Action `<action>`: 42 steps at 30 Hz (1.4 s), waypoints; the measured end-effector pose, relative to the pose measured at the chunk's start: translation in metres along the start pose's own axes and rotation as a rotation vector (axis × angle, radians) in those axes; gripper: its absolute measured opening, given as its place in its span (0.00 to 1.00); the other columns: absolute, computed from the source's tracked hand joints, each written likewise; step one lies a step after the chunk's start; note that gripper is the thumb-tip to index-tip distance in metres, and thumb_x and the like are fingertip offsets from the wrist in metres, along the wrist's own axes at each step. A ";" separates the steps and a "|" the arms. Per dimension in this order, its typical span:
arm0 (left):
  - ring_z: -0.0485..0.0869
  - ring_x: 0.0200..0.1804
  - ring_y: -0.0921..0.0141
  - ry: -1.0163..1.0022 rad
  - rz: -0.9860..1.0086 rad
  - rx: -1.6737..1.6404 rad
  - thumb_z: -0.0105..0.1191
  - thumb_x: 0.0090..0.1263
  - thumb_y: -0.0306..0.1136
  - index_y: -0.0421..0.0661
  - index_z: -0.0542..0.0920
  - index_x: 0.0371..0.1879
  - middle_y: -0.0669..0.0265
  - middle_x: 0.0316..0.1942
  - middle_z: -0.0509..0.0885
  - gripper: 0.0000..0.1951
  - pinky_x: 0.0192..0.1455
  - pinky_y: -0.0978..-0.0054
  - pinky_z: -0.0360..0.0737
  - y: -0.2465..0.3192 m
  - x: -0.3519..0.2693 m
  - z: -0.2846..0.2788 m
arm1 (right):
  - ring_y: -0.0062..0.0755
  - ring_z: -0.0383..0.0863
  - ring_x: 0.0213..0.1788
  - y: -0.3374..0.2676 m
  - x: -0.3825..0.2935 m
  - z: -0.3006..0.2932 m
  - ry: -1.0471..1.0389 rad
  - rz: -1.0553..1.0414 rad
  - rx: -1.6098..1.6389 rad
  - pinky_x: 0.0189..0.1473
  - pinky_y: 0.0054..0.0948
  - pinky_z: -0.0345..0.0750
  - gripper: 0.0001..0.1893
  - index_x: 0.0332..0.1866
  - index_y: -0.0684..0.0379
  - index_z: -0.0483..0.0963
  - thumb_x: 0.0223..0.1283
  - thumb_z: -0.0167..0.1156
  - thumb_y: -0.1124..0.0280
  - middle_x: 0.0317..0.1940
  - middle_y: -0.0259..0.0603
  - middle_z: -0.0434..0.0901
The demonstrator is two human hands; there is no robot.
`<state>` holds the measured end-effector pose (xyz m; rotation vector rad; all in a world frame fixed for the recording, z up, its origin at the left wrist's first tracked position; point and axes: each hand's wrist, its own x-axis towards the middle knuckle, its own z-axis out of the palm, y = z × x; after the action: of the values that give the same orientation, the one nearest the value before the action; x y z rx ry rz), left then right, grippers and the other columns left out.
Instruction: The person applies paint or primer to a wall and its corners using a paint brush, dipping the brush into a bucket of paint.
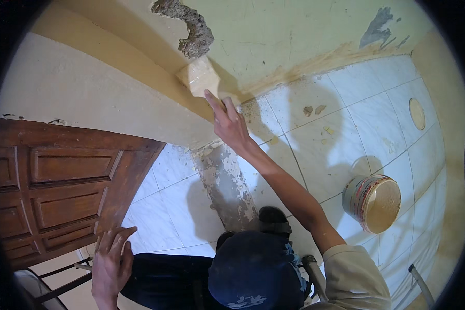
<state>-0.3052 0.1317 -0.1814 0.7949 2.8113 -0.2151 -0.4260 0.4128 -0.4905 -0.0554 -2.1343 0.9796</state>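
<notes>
My right hand (pixel 232 124) grips a broad putty knife (pixel 203 79), its index finger stretched along the blade. Cream filler coats the blade, which lies against the corner of the wall reveal, just below a rough patch of bare masonry (pixel 197 33). The knife's handle is hidden in my fist. My left hand (pixel 112 259) is empty, its fingers apart and slightly bent, near the lower corner of a brown panelled wooden door (pixel 71 164). I cannot tell whether it touches the door. A plastic bucket (pixel 350 199) of cream filler (pixel 383 205) stands on the floor at the right.
A pale green wall (pixel 271 35) meets white tiles (pixel 321 135) scattered with crumbs. A worn cement strip (pixel 228 193) crosses the doorway. A round pale disc (pixel 417 113) lies at right. Metal tubing (pixel 422 285) and a dark frame (pixel 66 286) stand low. A dark blue cap (pixel 255 271) blocks the bottom centre.
</notes>
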 end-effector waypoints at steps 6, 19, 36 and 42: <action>0.81 0.49 0.58 -0.105 0.134 -0.051 0.53 0.67 0.22 0.47 0.80 0.54 0.58 0.46 0.82 0.17 0.56 0.59 0.76 0.024 0.033 -0.005 | 0.51 0.80 0.30 0.036 -0.058 0.020 -0.195 0.151 -0.086 0.31 0.42 0.82 0.41 0.75 0.45 0.60 0.53 0.56 0.85 0.40 0.50 0.71; 0.81 0.54 0.55 -0.273 0.898 -0.149 0.54 0.68 0.27 0.42 0.78 0.58 0.52 0.48 0.81 0.18 0.59 0.60 0.76 0.048 0.138 0.100 | 0.60 0.80 0.36 0.025 -0.034 -0.006 -0.188 0.222 -0.086 0.35 0.47 0.81 0.37 0.75 0.43 0.61 0.58 0.52 0.84 0.41 0.56 0.73; 0.80 0.53 0.48 -1.018 0.865 -0.545 0.48 0.74 0.34 0.38 0.74 0.57 0.45 0.49 0.81 0.17 0.57 0.58 0.76 0.060 0.149 0.179 | 0.57 0.81 0.30 0.036 -0.102 -0.037 -0.437 0.370 -0.191 0.32 0.46 0.81 0.36 0.75 0.48 0.60 0.58 0.55 0.79 0.45 0.61 0.74; 0.81 0.48 0.52 -1.000 0.872 -0.533 0.49 0.73 0.30 0.40 0.75 0.56 0.48 0.44 0.82 0.15 0.53 0.60 0.77 0.058 0.147 0.158 | 0.57 0.81 0.30 -0.024 -0.087 -0.200 -0.313 0.433 -0.057 0.39 0.49 0.78 0.26 0.69 0.53 0.66 0.65 0.56 0.69 0.33 0.60 0.79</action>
<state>-0.3712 0.2232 -0.3743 1.2132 1.3423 0.2236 -0.2261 0.4925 -0.4491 -0.4331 -2.4974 1.2374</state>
